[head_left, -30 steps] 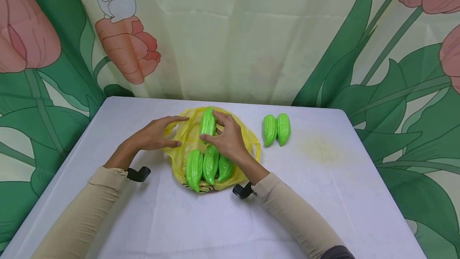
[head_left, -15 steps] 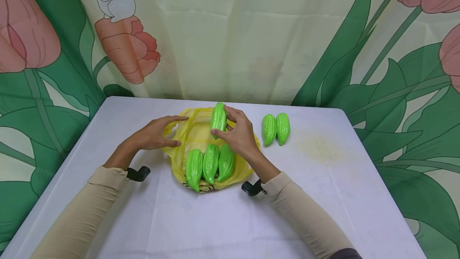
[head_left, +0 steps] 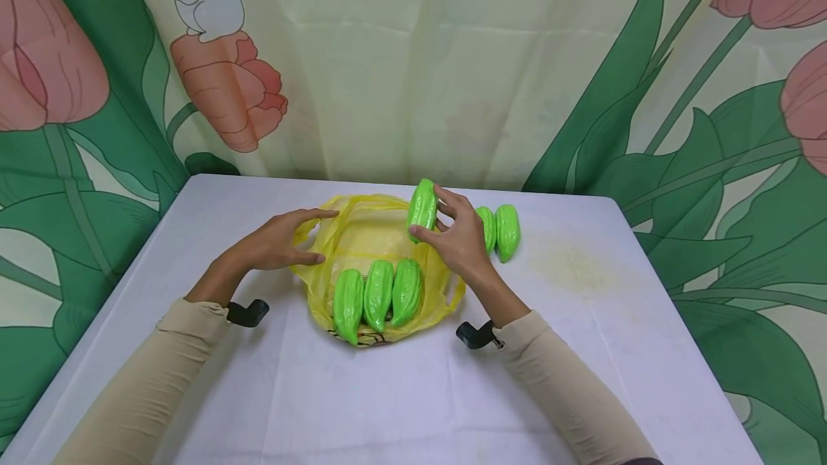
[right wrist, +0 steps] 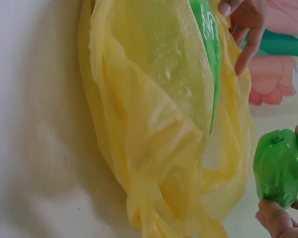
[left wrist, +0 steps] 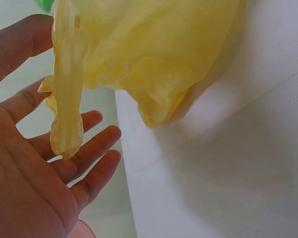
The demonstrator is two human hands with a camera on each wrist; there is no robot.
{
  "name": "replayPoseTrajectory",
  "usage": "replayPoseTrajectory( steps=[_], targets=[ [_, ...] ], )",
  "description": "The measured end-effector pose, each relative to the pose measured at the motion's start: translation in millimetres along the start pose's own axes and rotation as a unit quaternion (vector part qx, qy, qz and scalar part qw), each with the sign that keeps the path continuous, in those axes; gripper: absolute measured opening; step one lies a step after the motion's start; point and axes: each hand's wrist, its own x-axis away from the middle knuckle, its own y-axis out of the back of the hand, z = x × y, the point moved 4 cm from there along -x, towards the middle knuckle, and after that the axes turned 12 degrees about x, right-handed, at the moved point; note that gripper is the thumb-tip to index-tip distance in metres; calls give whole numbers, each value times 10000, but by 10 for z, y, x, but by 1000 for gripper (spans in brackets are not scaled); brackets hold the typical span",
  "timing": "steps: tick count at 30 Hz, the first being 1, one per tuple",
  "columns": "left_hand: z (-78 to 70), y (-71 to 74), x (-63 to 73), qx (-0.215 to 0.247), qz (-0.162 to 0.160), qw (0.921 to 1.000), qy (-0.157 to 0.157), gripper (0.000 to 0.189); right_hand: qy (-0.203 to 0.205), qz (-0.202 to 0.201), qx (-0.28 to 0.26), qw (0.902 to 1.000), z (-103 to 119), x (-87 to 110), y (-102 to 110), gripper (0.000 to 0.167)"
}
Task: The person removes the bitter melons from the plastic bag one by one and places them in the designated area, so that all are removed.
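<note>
Green gourd (head_left: 423, 208) in right grip (head_left: 461, 239) near yellow bag (head_left: 371, 239)

The white cloth-covered counter (head_left: 388, 407) is softly lit in the head view; small glints are caught on the glossy green ridged vegetables (head_left: 378, 296). Broad, soft-edged shadows and duller detail are shown in both wrist views.

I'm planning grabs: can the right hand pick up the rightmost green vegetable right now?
Probably not right away: the right hand holds another vegetable, which it would likely have to put down first. The rightmost vegetable itself lies uncovered on the table, close by.
</note>
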Motion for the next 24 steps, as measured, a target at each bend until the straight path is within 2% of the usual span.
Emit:
replayPoseTrajectory(
  steps=[10, 24],
  targets=[
    [52, -8, -7, 65, 20, 10000, 10, 82, -163, -170, -80, 9997, -127, -16, 172, 89],
    [55, 4, -17, 47, 0, 10000, -40, 81, -555, -448, -144, 9973, -322, -56, 560, 88]
  ],
)
